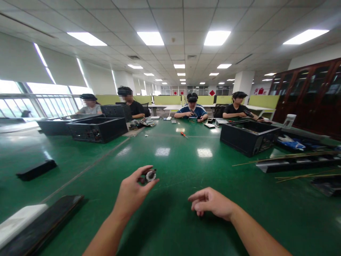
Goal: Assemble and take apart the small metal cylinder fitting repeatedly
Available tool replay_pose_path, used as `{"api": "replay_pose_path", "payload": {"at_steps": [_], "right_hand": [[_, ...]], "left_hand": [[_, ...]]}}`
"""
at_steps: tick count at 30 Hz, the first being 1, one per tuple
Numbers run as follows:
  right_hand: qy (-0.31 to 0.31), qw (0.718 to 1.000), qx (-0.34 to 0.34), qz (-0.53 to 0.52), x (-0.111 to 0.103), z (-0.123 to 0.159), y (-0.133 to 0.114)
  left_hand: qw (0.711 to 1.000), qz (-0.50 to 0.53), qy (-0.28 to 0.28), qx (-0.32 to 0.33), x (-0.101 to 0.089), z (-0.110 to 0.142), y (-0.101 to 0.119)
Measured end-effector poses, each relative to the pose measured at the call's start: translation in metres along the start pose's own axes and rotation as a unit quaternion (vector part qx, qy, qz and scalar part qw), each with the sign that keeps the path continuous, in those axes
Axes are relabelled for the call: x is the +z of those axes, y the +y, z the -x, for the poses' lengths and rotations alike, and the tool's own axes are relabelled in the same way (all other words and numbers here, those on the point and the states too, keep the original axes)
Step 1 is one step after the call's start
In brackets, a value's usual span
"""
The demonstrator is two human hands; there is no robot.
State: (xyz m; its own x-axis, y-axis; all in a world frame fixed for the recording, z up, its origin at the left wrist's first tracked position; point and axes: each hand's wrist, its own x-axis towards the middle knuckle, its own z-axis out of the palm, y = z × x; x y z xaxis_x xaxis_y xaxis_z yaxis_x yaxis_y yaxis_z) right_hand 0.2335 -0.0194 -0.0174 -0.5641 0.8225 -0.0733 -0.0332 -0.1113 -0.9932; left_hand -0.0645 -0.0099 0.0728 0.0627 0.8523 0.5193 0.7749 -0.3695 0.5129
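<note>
My left hand (135,190) is raised over the green tabletop (170,163), thumb and fingers closed around a small round part (150,175). That part has a pale ring facing up and a dark middle; its exact kind is not clear. To the right, my right hand (211,204) hovers above the table with loosely bent fingers, some stretched out to the left. Nothing shows in it, and a gap separates it from the left hand.
Black computer cases (98,129) stand at the left, another computer case (247,137) at the right. An orange screwdriver (183,134) lies ahead. Thin rods (287,156) rest on a dark channel at right. A dark flat panel (50,224) lies near left. Several people sit across the table.
</note>
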Motion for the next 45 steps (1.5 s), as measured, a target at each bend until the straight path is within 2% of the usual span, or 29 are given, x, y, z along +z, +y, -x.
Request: {"api": "replay_pose_path", "payload": {"at_steps": [2, 5, 7, 10, 16, 19, 24, 30, 34, 40, 45], "right_hand": [[0.046, 0.999, -0.029, 0.0, -0.002, -0.002, 0.0], [0.129, 0.988, -0.068, 0.049, -0.003, -0.004, 0.0], [0.171, 0.978, -0.077, 0.097, -0.002, -0.005, 0.0], [0.192, 0.967, -0.078, 0.147, 0.004, -0.003, -0.002], [0.209, 0.947, -0.071, 0.235, 0.019, -0.001, -0.008], [0.208, 0.946, -0.077, 0.235, 0.022, -0.001, -0.009], [0.193, 0.947, -0.1, 0.238, 0.027, -0.002, -0.01], [0.215, 0.914, -0.142, 0.313, 0.03, -0.001, -0.016], [0.224, 0.904, -0.152, 0.33, 0.027, 0.0, -0.016], [0.248, 0.89, -0.139, 0.357, 0.025, 0.004, -0.018], [0.24, 0.892, -0.132, 0.36, 0.024, 0.003, -0.022]], "left_hand": [[0.996, 0.019, -0.035, 0.074, 0.028, -0.009, 0.015], [0.982, 0.029, -0.098, 0.16, 0.065, -0.006, 0.022], [0.974, 0.034, -0.142, 0.173, 0.082, 0.002, 0.021], [0.963, 0.066, -0.192, 0.174, 0.093, 0.014, 0.017], [0.956, 0.155, -0.183, 0.167, 0.09, 0.019, 0.02], [0.951, 0.172, -0.188, 0.175, 0.089, 0.02, 0.023], [0.947, 0.165, -0.202, 0.188, 0.09, 0.022, 0.024], [0.96, 0.137, -0.185, 0.16, 0.089, 0.024, 0.024], [0.965, 0.103, -0.199, 0.139, 0.088, 0.023, 0.026], [0.969, 0.103, -0.184, 0.127, 0.086, 0.021, 0.025], [0.974, 0.088, -0.163, 0.131, 0.085, 0.02, 0.018]]}}
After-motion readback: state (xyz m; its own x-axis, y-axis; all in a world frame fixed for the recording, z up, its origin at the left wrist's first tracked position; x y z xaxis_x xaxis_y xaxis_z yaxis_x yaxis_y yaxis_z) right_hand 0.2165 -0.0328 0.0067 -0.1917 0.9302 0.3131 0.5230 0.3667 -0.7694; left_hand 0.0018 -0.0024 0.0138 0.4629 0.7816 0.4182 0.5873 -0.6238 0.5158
